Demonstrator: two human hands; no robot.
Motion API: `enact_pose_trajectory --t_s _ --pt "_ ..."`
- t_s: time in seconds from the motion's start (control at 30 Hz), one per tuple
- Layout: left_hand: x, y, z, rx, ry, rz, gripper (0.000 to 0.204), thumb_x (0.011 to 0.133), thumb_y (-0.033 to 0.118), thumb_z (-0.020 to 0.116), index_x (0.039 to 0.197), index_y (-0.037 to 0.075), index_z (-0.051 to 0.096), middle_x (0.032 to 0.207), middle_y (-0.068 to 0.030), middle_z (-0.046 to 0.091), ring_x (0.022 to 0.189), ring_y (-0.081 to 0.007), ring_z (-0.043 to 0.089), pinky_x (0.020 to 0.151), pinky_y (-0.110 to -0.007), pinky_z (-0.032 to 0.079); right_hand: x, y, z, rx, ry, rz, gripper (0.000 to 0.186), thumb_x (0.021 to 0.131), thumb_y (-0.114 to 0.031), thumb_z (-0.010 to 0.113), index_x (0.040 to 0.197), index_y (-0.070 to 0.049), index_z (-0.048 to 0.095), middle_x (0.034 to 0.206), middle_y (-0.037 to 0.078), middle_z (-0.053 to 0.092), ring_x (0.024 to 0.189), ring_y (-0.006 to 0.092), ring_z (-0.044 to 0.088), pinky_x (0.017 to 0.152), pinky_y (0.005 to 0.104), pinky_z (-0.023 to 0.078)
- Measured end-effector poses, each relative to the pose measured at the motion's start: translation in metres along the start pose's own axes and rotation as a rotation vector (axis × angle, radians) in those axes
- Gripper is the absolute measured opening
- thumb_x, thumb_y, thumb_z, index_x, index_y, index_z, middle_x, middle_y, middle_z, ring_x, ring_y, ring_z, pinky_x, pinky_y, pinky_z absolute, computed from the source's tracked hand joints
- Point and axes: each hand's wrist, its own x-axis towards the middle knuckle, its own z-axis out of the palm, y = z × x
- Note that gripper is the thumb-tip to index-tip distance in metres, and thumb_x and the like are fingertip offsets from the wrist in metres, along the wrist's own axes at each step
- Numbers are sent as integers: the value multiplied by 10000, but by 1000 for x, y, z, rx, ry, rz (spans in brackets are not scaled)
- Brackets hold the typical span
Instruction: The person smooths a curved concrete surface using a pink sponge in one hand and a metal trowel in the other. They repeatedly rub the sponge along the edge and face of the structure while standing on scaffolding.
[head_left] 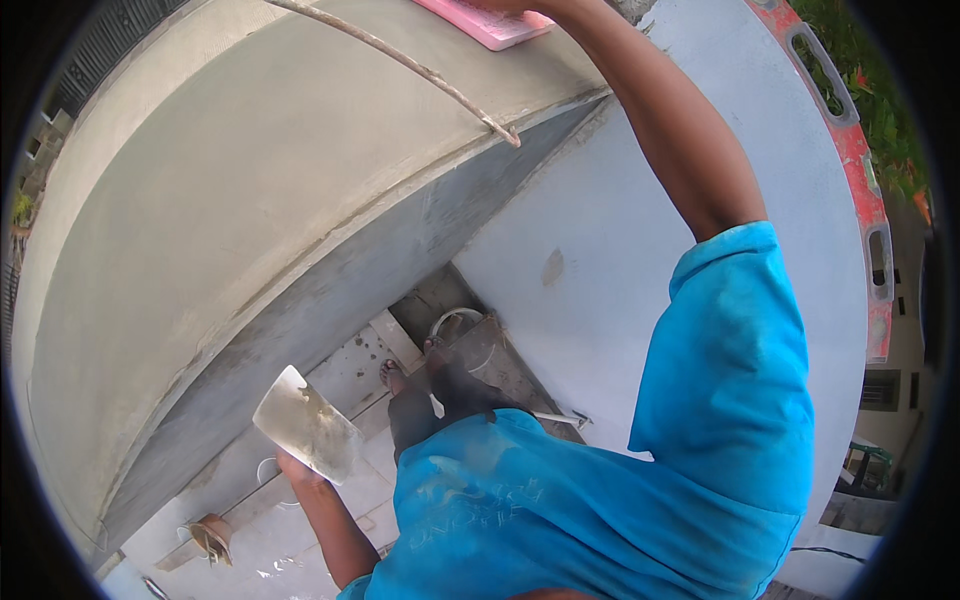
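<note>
Board [300, 412]: we saw a pale, smeared plate, tilted, at the lower left above the floor [350, 365]. We judged it thin, stiff and fairly light, heavier under any load, its face slick where wet; the best hold lay beneath, near its middle.
Float [488, 24]: we found this pink tool at the upper edge of the view, over the beige plaster [200, 200]; whether it touched, we could not tell. We judged it light and rigid, apt to slip in wet fingers, and best held by its back, with the rim left free.
Left grip [297, 468]: we saw it closed at the board's lower edge, its fingers mostly hidden behind.
Right grip [505, 4]: we saw only a sliver, at the float's back; with the rest cut off, we could not tell how far its fingers were closed.
Stick [400, 65]: we noted it projecting across the plaster, apart from the float.
</note>
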Motion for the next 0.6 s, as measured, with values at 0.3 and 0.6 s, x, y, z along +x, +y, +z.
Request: enact_pose_trajectory --t_s 0.3,0.6 --pt "-1 -20 2 -27 25 2 487 1057 363 486 1388 15 561 1257 -155 673 1064 -322 694 864 -473 606 -138 77 -93 75 -3 -69 238 941 -244 693 1122 -132 799 947 32 705 784 124 595 610 263 482" --pt "-3 -33 18 -27 -36 49 500 1062 374 482 1410 20 543 1294 -159 658 1120 -336 677 915 -490 590 54 97 14 -44 108 122 261 794 -253 665 973 -148 825 969 185 772 876 350 738 831 421 580"
